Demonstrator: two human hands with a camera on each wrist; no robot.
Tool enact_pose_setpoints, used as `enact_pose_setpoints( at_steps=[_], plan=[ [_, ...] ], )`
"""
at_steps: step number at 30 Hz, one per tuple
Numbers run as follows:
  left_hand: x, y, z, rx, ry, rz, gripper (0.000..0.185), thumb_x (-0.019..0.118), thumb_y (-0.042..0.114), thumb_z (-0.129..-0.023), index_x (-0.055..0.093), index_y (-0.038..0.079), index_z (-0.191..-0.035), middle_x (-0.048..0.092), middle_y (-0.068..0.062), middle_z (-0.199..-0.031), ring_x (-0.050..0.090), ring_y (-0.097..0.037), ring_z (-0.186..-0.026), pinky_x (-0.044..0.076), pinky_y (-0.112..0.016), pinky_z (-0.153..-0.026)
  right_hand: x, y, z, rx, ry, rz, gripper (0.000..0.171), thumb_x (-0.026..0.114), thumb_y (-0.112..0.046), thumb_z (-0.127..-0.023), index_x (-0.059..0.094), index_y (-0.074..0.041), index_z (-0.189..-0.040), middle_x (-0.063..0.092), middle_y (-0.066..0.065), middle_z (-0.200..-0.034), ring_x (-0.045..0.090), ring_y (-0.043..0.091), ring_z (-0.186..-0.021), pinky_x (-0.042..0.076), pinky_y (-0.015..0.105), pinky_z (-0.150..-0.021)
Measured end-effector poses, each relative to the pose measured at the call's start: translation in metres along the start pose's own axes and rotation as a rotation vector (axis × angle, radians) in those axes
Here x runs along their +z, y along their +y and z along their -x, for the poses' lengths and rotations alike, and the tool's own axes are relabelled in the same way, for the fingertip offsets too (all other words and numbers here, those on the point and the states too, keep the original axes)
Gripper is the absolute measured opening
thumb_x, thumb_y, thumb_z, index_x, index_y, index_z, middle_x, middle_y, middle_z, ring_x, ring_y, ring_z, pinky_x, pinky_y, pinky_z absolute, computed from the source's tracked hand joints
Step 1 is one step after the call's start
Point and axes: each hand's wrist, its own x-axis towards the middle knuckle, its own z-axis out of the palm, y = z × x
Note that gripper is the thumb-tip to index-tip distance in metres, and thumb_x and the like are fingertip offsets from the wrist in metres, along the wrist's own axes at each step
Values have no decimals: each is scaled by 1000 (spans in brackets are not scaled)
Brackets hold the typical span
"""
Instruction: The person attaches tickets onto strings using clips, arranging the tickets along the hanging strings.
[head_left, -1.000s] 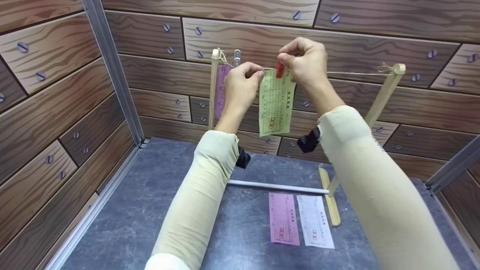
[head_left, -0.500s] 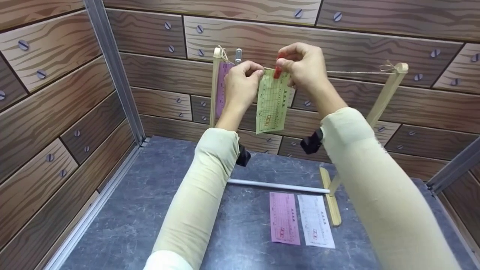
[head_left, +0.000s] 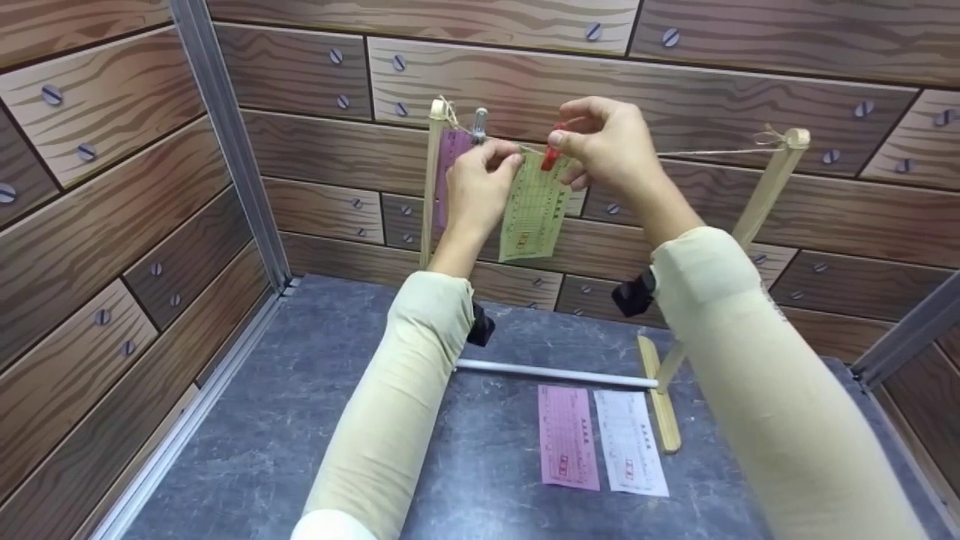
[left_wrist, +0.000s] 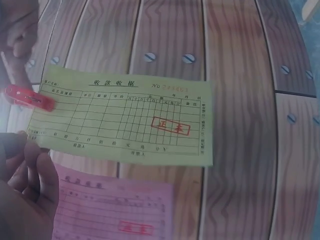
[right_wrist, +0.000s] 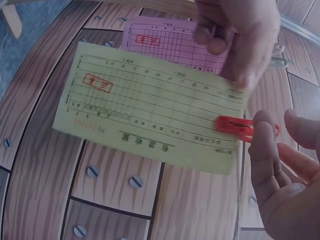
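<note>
A green receipt slip (head_left: 532,206) hangs from the string (head_left: 720,152), a red clothespin (head_left: 551,154) biting its top edge. My left hand (head_left: 480,184) pinches the slip's top left corner at the string. My right hand (head_left: 615,146) is at the clothespin; in the right wrist view its thumb (right_wrist: 303,131) stands apart from the red handles, while a forefinger lies right by them. Behind the left hand, a pink receipt slip (head_left: 452,161) hangs under a metal clip (head_left: 480,124), partly hidden.
Two wooden posts, left (head_left: 431,195) and right (head_left: 772,187), carry the string. A white rod (head_left: 555,373) runs low to the right wooden foot (head_left: 660,397). Another pink slip (head_left: 568,439) and a white slip (head_left: 630,442) lie on the grey table (head_left: 247,450).
The right hand's thumb and fingers have loosened from the clothespin, which stays on the slip. The green slip and string have shifted slightly left and down. The left hand keeps its pinch.
</note>
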Motion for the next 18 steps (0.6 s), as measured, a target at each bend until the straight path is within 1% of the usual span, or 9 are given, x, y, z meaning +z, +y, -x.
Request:
enact_pose_setpoints(
  at_steps=[3, 5, 8, 10, 12, 16, 18],
  plan=[
    [3, -9, 6, -17, -23, 27, 16, 71, 12, -95, 74, 5, -109, 74, -7, -105, 67, -15, -91, 51, -22, -80, -5, 0, 5, -18, 12, 19, 43, 68, -6, -96, 56, 0, -137, 63, 20, -124, 64, 15, -52, 55, 25, -51],
    [6, -15, 11, -48, -44, 45, 21, 71, 12, -95, 72, 3, -114, 73, -9, -107, 67, -16, -92, 52, -22, -80, -8, 1, 9, -30, 21, 28, 43, 68, -5, -96, 56, 1, -137, 63, 20, -124, 64, 14, -52, 55, 26, -51],
    [11, -25, 19, -104, -83, 70, 27, 69, 13, -96, 69, 1, -120, 72, -11, -106, 66, -20, -85, 54, -26, -73, -13, 4, 16, -52, 36, 34, 41, 68, -4, -96, 58, 1, -135, 62, 20, -125, 63, 14, -52, 55, 26, -51],
    [15, -31, 25, -136, -106, 83, 30, 69, 14, -97, 67, 0, -123, 71, -11, -106, 66, -20, -84, 55, -27, -73, -17, 5, 22, -65, 47, 24, 40, 68, -4, -96, 59, 1, -134, 62, 20, -125, 64, 14, -52, 56, 27, -52],
    [18, -39, 32, -149, -119, 84, 32, 69, 15, -96, 67, 0, -124, 70, -11, -106, 65, -22, -84, 55, -29, -74, -22, 6, 29, -72, 58, 11, 40, 68, -4, -96, 59, 0, -134, 62, 19, -126, 65, 16, -54, 56, 28, -53],
    [25, -58, 46, -170, -128, 77, 32, 69, 14, -96, 66, -2, -124, 70, -12, -111, 64, -19, -93, 53, -27, -83, -34, 10, 45, -88, 83, 17, 39, 68, -6, -96, 59, -1, -134, 62, 18, -126, 67, 19, -59, 57, 30, -57],
    [28, -70, 56, -169, -137, 66, 26, 70, 13, -95, 69, -2, -116, 70, -12, -105, 63, -19, -89, 53, -29, -81, -40, 13, 54, -103, 98, 33, 39, 68, -7, -96, 60, -1, -133, 62, 17, -125, 67, 19, -60, 58, 30, -58]
  ],
)
